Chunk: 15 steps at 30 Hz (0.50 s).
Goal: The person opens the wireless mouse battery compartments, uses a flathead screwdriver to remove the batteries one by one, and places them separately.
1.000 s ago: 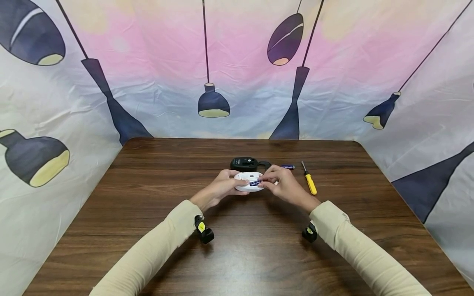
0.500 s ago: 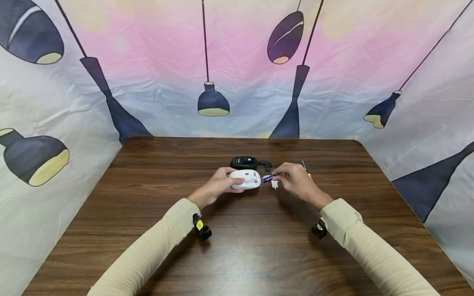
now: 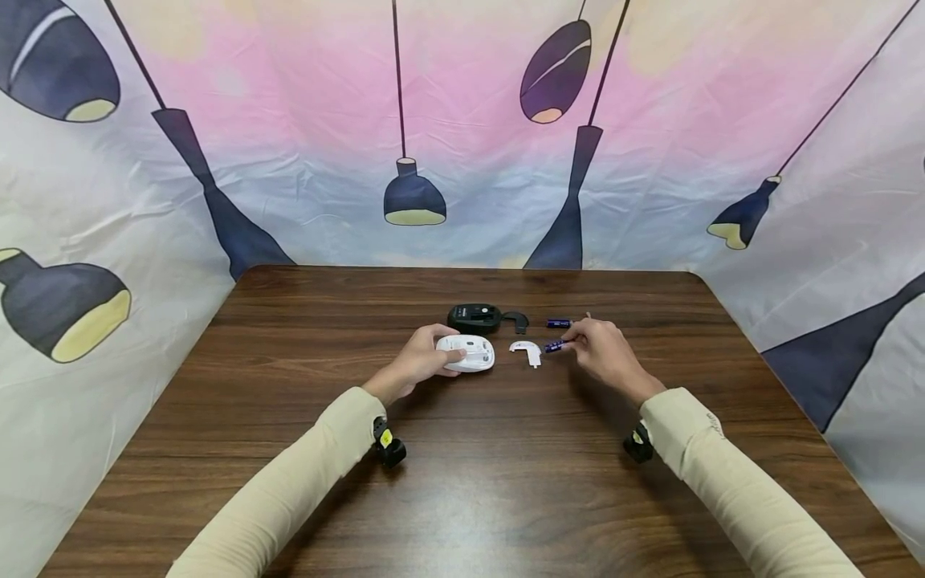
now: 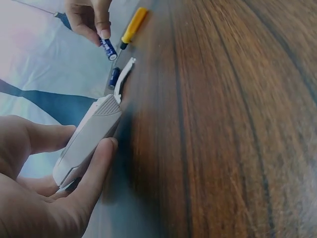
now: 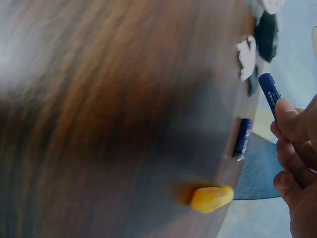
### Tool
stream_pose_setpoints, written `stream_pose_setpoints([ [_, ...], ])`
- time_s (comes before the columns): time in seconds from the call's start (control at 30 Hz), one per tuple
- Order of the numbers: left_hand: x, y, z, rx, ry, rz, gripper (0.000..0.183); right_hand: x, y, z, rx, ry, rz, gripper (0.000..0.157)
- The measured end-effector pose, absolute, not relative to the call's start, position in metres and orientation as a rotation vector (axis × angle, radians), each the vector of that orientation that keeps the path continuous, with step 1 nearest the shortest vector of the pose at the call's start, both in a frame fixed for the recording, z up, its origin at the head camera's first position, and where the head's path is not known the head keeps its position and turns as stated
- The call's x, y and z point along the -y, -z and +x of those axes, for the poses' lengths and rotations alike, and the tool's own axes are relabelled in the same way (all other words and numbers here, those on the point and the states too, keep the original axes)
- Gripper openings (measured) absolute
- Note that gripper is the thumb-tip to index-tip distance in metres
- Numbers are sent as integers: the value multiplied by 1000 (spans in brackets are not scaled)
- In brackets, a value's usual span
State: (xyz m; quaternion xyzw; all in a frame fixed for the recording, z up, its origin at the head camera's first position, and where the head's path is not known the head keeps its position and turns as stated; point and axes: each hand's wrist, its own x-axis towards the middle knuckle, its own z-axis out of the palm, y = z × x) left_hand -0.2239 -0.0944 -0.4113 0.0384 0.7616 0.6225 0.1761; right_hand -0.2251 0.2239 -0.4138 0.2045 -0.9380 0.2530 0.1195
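My left hand (image 3: pixel 415 363) grips a white computer mouse (image 3: pixel 471 353), turned underside up with its battery bay uncovered. In the left wrist view the thumb and fingers clasp the mouse (image 4: pixel 89 141) along its sides. Between thumb and fingertips, my right hand (image 3: pixel 603 357) pinches a blue battery (image 3: pixel 554 347) above the table; the right wrist view shows the same battery (image 5: pixel 270 93) sticking out past the thumb. A second blue battery (image 3: pixel 559 323) lies on the table just beyond. The white mouse cover (image 3: pixel 527 351) lies between the two hands.
Behind the white mouse lies a black mouse (image 3: pixel 473 318), underside up, with its black cover (image 3: pixel 517 320) beside it. A screwdriver with a yellow handle (image 4: pixel 134 25) lies near the right hand, mostly hidden by it in the head view. The wooden table (image 3: pixel 462 498) ends at a printed cloth.
My right hand has moved right, away from the white mouse, carrying the battery out of its bay. My left hand has shifted slightly left with the mouse. The white cover has come into view.
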Motion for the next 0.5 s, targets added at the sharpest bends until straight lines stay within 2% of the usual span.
stream_pose_setpoints([
  [0.5,101,420,-228,-2286,-1655,91,46,-237,430,-237,2855,-690,499,7],
])
